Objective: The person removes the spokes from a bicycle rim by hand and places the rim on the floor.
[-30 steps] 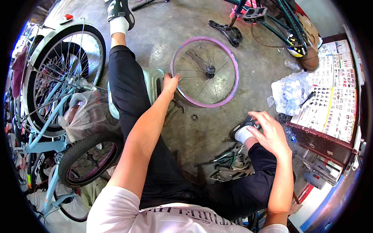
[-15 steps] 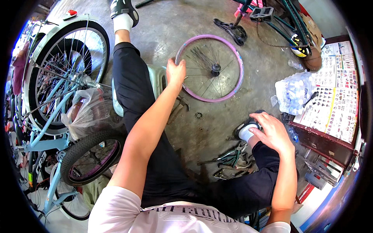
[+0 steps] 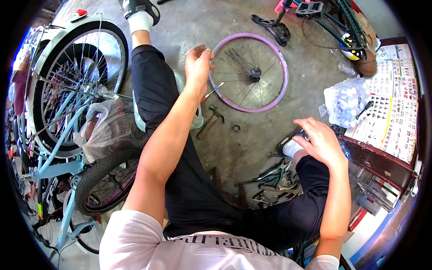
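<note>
Head view: one grip's unclear

Right hand loosely spread, partly hiding a shoe. Left hand half-curled beside the purple-rimmed wheel on the floor; can't tell if it's holding anything. Dark bike cut off up top.

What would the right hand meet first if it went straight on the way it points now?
Probably the near right edge of the purple-rimmed wheel, up and left of the right hand. Height is unclear from this view, so it might pass above.
</note>
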